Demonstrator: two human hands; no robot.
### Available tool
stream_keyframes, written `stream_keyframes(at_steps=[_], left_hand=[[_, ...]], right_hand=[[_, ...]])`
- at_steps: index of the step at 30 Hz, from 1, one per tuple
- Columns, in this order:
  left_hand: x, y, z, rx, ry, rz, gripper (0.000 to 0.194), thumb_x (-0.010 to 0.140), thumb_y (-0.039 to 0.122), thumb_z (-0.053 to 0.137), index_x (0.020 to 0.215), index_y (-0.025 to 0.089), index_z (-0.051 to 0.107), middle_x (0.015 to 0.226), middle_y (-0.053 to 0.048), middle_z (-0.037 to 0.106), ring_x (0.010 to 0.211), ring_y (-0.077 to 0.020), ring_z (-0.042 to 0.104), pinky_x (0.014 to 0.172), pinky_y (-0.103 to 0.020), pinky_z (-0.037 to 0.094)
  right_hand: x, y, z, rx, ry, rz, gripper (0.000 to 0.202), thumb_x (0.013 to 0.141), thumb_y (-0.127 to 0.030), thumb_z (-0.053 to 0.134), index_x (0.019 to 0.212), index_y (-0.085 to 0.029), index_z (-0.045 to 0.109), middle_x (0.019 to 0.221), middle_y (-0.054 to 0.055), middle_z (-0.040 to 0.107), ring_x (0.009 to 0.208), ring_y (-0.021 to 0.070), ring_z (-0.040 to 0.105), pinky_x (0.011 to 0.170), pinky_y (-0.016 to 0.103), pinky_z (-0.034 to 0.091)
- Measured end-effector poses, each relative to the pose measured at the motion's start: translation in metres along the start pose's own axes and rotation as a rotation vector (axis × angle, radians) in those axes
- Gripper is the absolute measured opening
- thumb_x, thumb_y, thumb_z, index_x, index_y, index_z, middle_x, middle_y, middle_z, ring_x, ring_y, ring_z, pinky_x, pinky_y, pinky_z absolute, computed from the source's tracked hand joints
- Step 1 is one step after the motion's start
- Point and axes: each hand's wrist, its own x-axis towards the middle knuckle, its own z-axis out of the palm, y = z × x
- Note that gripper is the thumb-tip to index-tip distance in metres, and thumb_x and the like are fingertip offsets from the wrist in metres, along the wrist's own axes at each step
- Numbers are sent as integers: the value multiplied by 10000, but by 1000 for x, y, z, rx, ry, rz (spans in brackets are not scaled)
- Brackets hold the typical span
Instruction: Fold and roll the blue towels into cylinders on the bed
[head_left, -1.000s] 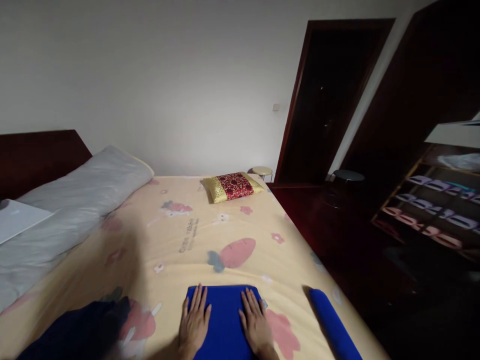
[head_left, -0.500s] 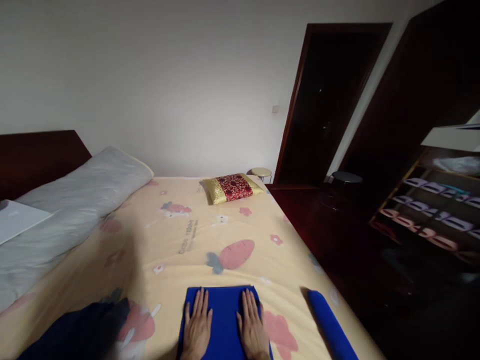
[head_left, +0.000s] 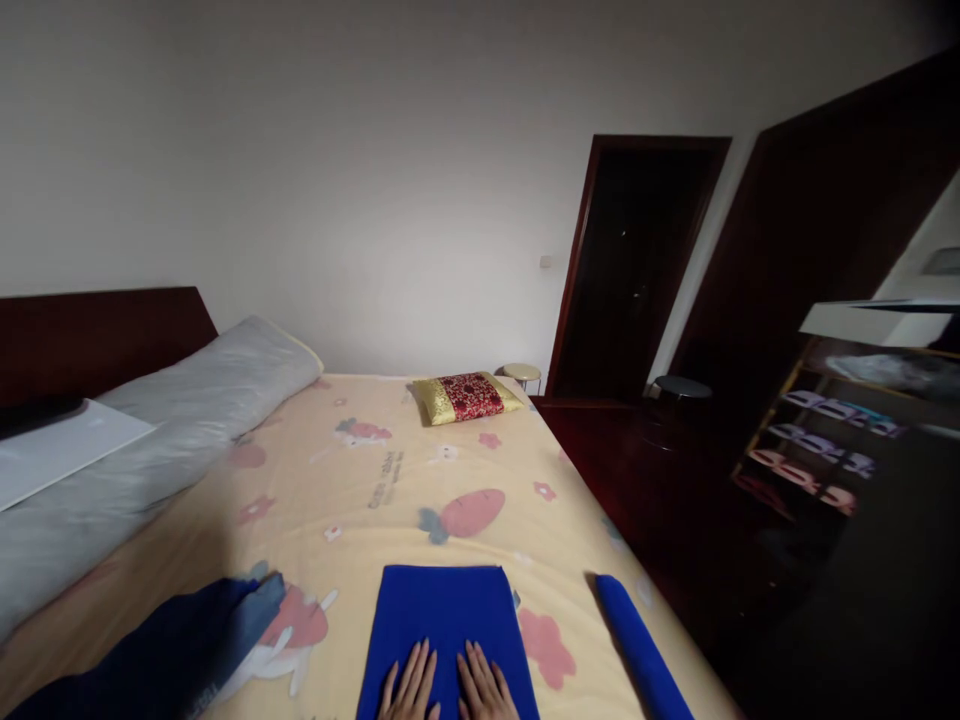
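A blue cloth (head_left: pixel 450 605), folded into a flat rectangle, lies on the bed near me. My left hand (head_left: pixel 410 685) rests flat on its near left part, fingers stretched forward. Beside it my right hand (head_left: pixel 484 685) also lies flat on the cloth, fingers out. Both palms run out of the picture at the bottom edge. To the right lies a long, narrow blue roll (head_left: pixel 641 645), apart from the cloth. Dark blue fabric (head_left: pixel 150 640), perhaps a garment, lies crumpled on the left.
The bed's yellow sheet (head_left: pixel 352 550) has carrot and rabbit prints. A gold and red pillow (head_left: pixel 469 397) sits at the far edge. At left, a long grey pillow (head_left: pixel 202 390) bears a white board (head_left: pixel 75 450). Stools and a shoe rack (head_left: pixel 817 440) stand beyond the bed.
Both hands have slid back toward me over the blue cloth, uncovering its far part. The view has tilted up and shifted slightly.
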Motion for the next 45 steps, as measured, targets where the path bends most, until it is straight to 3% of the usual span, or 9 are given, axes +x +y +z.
stream_keyframes(at_steps=[3,8,11,13,17,22,37,41,45], left_hand=[[-27,-26,-28,2,-15,6,621,892,250,354,1474,389,188,1574,55,206,1464,-199,256,1196,-500,278],[-76,-64,-84,130,-47,-82,632,856,256,442,1472,345,332,1593,-15,279,1478,-247,246,1195,-573,182],[-95,-59,-110,212,-105,-115,662,798,200,490,1454,198,407,1586,-121,324,1476,-288,251,1196,-540,188],[-106,-41,-120,222,-129,-56,599,793,202,479,1387,124,493,1477,-189,494,1392,-318,417,1145,-516,309],[-133,9,-110,215,-208,79,458,752,234,520,1187,159,645,1191,-159,710,1135,-316,641,1013,-480,466],[-151,39,-73,85,-268,195,595,798,196,447,1391,157,479,1505,-163,467,1416,-287,384,1187,-501,266],[-139,-3,-31,128,-265,122,774,702,143,491,1466,121,364,1554,-202,374,1444,-336,322,1176,-554,267],[-140,-9,-50,134,-182,60,676,701,95,464,1368,192,505,1461,-143,522,1377,-298,434,1146,-506,324],[-140,-19,-78,60,-139,0,363,682,125,518,972,252,696,1125,-61,714,1116,-242,620,980,-384,461]], right_hand=[[-13,21,-33,24,-82,-62,528,891,-381,495,1413,-347,422,1390,30,548,1228,240,587,948,347,541],[-37,44,-116,33,-380,85,500,904,-305,412,1395,-243,478,1441,81,491,1316,246,503,1062,400,464],[-45,38,-152,-49,-484,152,539,870,-214,356,1392,-169,486,1430,143,508,1317,299,500,1063,498,443],[-52,27,-161,-63,-491,145,571,816,-148,361,1367,-131,511,1429,190,506,1269,326,544,1046,531,437],[-73,-8,-161,-33,-508,87,533,749,-181,452,1257,-135,605,1355,212,588,1187,335,594,1038,511,426],[-94,-33,-156,-4,-585,71,625,601,-264,599,1221,-191,628,1276,158,653,1158,344,603,997,463,475],[-84,-27,-152,-11,-573,147,459,781,-114,406,1151,-190,668,1219,153,679,1163,293,602,1012,455,443],[-80,-23,-163,8,-520,179,426,755,-80,400,1033,-189,703,1148,135,709,1124,275,617,1006,420,428],[-76,-13,-170,39,-458,268,391,678,-92,432,946,-179,702,1049,117,731,1012,260,658,910,377,461]])
